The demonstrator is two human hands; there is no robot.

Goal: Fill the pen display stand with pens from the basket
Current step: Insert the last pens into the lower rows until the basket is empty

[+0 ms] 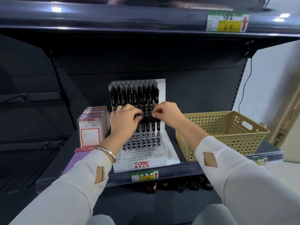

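Note:
A clear tiered pen display stand [141,157] with a white base marked TOME stands on the dark shelf. Black pens [134,96] fill its upper rows, and more stand in the middle rows. Its front rows show bare holes. My left hand [124,118] and my right hand [167,113] meet in front of the stand. Together they pinch one black pen [146,115], held level between them, one end in each hand. The tan perforated basket [227,135] sits to the right of the stand. No pens show inside it from here.
Packets of cards marked UNIVERSITY [90,129] stand left of the stand, with a purple sheet [76,159] in front of them. A shelf [146,18] overhangs above. Price tags [144,175] line the shelf edge. Dark items sit on the shelf below.

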